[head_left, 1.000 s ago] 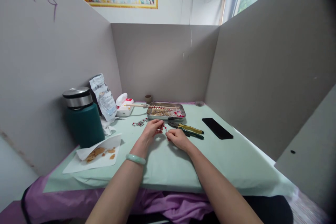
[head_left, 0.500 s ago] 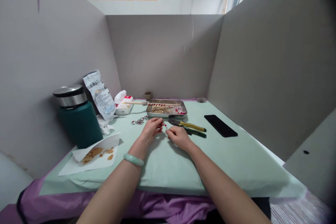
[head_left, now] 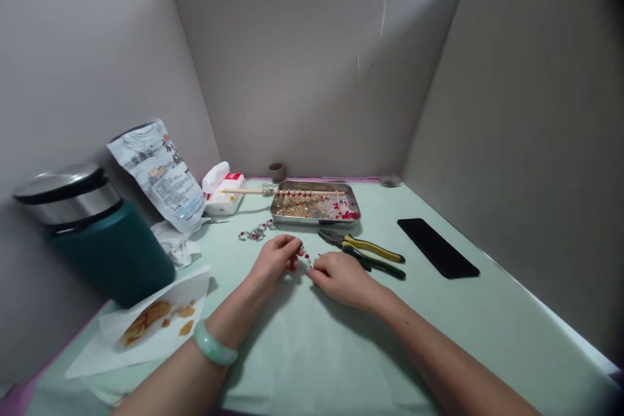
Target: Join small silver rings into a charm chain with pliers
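Note:
A short strand of red and clear beads [head_left: 307, 256] spans the gap between my two hands, just above the green cloth. My left hand [head_left: 277, 259], with a jade bangle on its wrist, pinches the upper end. The fingers of my right hand [head_left: 341, 278] are closed at the lower end; what exactly sits between them is hidden. Right behind that hand lie combination pliers [head_left: 373, 250] with yellow and green handles. A metal tray [head_left: 316, 220] of gold, clear and red beads stands beyond, a wooden stick [head_left: 244, 191] with beaded rings resting across it. More beaded rings [head_left: 257, 232] lie left of the tray.
On the left stand a teal flask [head_left: 112, 253], a foil pouch [head_left: 160, 175] and a tissue pack [head_left: 224, 192]. Brown pieces lie on white paper [head_left: 195, 292] in front. A black phone-like slab [head_left: 436, 247] lies right; grey partitions [head_left: 302, 78] enclose the table.
The view has tilted down and come nearer to the table. Both hands keep their hold on the bead strand, with only slight shifts of the fingers.

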### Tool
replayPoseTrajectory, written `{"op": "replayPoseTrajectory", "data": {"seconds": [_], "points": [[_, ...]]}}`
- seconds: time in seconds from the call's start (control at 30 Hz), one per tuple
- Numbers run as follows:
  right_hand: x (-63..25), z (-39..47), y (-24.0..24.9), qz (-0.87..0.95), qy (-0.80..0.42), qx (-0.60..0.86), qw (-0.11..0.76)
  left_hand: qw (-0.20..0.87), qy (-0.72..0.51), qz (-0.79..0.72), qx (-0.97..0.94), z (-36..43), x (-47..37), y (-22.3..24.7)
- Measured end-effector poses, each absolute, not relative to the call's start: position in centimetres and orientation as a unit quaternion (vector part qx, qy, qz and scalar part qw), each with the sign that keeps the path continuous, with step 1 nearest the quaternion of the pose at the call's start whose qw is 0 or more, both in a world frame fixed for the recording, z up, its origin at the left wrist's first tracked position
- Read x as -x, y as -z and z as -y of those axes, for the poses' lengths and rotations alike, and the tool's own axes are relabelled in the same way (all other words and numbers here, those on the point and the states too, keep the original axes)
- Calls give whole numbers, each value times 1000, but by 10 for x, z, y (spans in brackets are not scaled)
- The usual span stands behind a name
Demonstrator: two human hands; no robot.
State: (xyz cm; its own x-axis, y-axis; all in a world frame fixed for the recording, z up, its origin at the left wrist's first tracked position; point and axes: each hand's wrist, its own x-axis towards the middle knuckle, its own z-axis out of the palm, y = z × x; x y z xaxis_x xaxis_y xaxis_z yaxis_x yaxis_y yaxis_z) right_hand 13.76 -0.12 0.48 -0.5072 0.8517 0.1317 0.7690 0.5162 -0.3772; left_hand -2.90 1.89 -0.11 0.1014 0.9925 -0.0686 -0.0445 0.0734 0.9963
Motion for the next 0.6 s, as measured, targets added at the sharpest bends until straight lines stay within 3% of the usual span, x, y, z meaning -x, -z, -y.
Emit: {"op": "replayPoseTrajectory", "data": {"seconds": [0.3, 0.47, 0.6], "points": [[-156, -28, -16, 871, -189, 435, 129, 544, -442, -533, -474, -34, 29, 0], [-160, -30, -6, 898, -151, 397, 117, 241, -411, -620, -623, -39, 35, 1], [-161, -23, 12, 898, -96, 380, 198, 107, -345, -576, -734, -34, 35, -1]]}}
